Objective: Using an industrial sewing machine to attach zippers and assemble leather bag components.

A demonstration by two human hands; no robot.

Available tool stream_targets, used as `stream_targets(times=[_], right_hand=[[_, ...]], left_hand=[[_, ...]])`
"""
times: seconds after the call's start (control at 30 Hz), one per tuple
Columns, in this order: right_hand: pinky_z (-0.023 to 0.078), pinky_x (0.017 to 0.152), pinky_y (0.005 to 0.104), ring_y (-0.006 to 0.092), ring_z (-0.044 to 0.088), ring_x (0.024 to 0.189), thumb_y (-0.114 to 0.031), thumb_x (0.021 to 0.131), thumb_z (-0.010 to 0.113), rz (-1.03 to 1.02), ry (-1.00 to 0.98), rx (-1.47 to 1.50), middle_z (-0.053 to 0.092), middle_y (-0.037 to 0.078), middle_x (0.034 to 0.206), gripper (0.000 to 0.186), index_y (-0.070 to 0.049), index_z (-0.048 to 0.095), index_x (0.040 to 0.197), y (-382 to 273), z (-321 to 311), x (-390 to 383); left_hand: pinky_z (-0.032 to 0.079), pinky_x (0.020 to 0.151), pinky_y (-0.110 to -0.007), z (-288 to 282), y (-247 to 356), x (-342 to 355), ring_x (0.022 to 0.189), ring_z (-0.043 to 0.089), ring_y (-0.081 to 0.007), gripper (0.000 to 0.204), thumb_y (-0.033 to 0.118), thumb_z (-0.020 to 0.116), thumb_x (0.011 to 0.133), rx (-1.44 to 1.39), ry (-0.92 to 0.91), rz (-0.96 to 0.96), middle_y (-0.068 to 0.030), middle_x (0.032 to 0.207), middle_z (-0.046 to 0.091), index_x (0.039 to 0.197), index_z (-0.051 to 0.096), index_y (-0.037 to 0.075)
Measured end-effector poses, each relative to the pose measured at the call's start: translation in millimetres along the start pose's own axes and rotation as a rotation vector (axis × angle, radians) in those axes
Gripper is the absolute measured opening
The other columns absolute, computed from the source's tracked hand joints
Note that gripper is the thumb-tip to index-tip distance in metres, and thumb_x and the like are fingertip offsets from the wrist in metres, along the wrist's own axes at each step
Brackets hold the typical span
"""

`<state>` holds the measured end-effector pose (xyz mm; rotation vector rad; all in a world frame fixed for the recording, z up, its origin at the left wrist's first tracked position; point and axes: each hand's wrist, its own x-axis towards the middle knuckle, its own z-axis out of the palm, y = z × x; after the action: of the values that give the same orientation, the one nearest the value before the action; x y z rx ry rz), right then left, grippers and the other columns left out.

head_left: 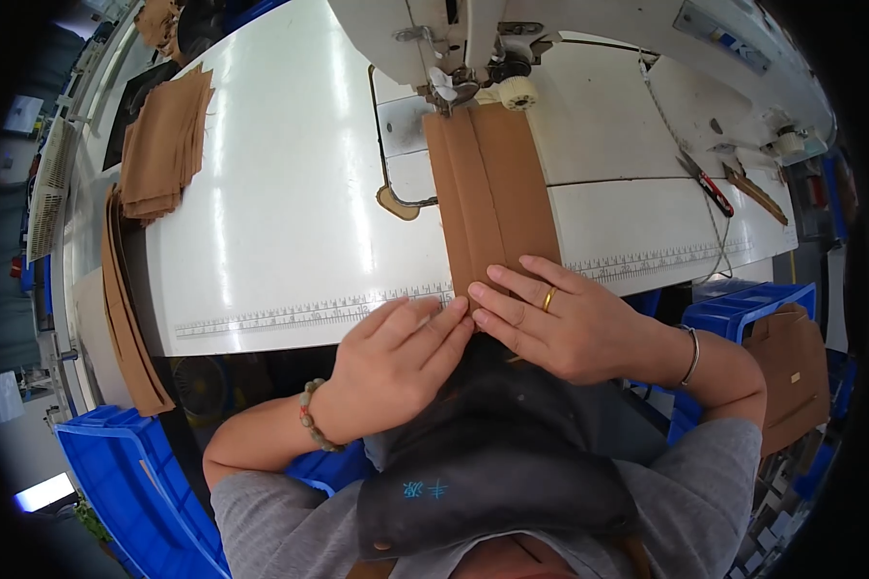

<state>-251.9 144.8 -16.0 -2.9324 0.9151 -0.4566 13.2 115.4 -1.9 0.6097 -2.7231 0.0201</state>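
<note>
A long brown leather-like panel (pixel 500 183) with a lengthwise seam line lies under the sewing machine's needle area (pixel 454 87) and runs toward me. At its near left corner the fingers of my left hand (pixel 396 352) are pressed together and closed on the edge; its thumb is hidden. My right hand (pixel 550 328), with a gold ring, rests on the near right part of the panel. Its fingers are stretched out and spread, and its thumb does not show. The two hands' fingertips nearly meet at the table's front edge.
A printed ruler strip (pixel 319 314) follows the white table's front edge. Stacked brown pieces (pixel 167 145) and long brown strips (pixel 130 318) are at the left. Red-handled snips (pixel 713 188) lie right. Blue crates (pixel 130 473) stand below, and a brown bag (pixel 787 372) hangs over one.
</note>
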Motion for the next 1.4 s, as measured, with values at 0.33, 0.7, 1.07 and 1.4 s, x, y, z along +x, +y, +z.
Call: stream_targets(times=[0.33, 0.7, 1.07, 1.4], right_hand=[[0.05, 0.106, 0.0491, 0.0352, 0.067, 0.121, -0.019, 0.092, 0.057, -0.082, 0.037, 0.007, 0.068, 0.021, 0.133, 0.04, 0.004, 0.072, 0.121, 7.2, -2.5, 4.8], [0.048, 0.059, 0.0287, 0.0162, 0.056, 0.074, -0.021, 0.074, 0.068, -0.055, 0.291, -0.257, 0.054, 0.003, 0.087, 0.022, -0.007, 0.065, 0.091, 66.6, -41.8, 51.0], [0.056, 0.063, 0.0282, 0.0158, 0.067, 0.077, -0.015, 0.077, 0.07, -0.115, 0.396, -0.093, 0.066, 0.002, 0.097, 0.021, -0.007, 0.066, 0.097, 106.6, 21.8, 63.3], [0.059, 0.071, 0.0281, 0.0187, 0.071, 0.088, -0.013, 0.078, 0.069, -0.097, 0.434, -0.224, 0.069, 0.004, 0.103, 0.024, -0.004, 0.068, 0.1, 103.7, 27.7, 70.3]], left_hand=[[0.053, 0.101, -0.042, 30.6, -86.2, 73.1, 0.124, 0.061, -0.0329, 0.057, 0.037, 0.08, 0.087, 0.142, 0.064, -0.156, -0.0075, 0.136, 0.069, 0.131, 0.069, 0.003], [0.047, 0.106, -0.048, 34.0, -94.5, 66.8, 0.129, 0.058, -0.0331, 0.077, 0.062, 0.072, 0.083, 0.005, -0.036, -0.147, -0.008, 0.144, 0.064, 0.132, 0.07, 0.003], [0.045, 0.107, -0.045, 32.8, -92.1, 65.9, 0.13, 0.056, -0.0345, 0.073, 0.058, 0.081, 0.075, 0.006, 0.005, -0.19, -0.0107, 0.139, 0.061, 0.123, 0.071, 0.004], [0.045, 0.107, -0.045, 29.3, -88.2, 68.3, 0.129, 0.056, -0.0339, 0.085, 0.033, 0.091, 0.061, -0.136, 0.057, -0.211, -0.0088, 0.139, 0.061, 0.133, 0.056, 0.005]])
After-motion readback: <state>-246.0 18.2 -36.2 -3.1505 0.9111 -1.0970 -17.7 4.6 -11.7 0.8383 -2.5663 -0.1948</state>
